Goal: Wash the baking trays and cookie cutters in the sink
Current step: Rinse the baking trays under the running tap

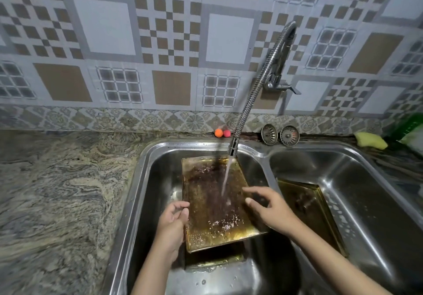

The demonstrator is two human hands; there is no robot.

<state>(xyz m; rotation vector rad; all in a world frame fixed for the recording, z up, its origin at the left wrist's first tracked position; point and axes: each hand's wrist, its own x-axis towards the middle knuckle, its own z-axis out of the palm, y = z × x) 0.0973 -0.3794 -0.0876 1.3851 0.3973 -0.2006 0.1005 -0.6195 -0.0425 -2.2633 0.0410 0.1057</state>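
Left hand (pixel 174 223) grips the left edge of a baking tray (pixel 217 201), fingers curled over its rim, holding it tilted above the left basin. Right hand (pixel 267 205) hovers over the tray's right edge with fingers spread wide and holding nothing; whether it touches the tray cannot be told.

A marbled stone table (pixel 57 191) spans the left side and carries the double steel sink (pixel 263 155). The held tray is brownish-gold, its surface dark with burnt residue and crumbs near its lower end. Under it in the left basin lies another tray (pixel 215 260), mostly hidden. A third tray (pixel 311 207) leans in the right basin, against its left wall. A flexible metal faucet (pixel 258 84) curves down from the tiled wall, and its water stream (pixel 226 175) lands on the held tray. Behind the sink stand two strainer plugs (pixel 279 135), a yellow sponge (pixel 370 140), and two small balls (pixel 222 133), orange and pink.
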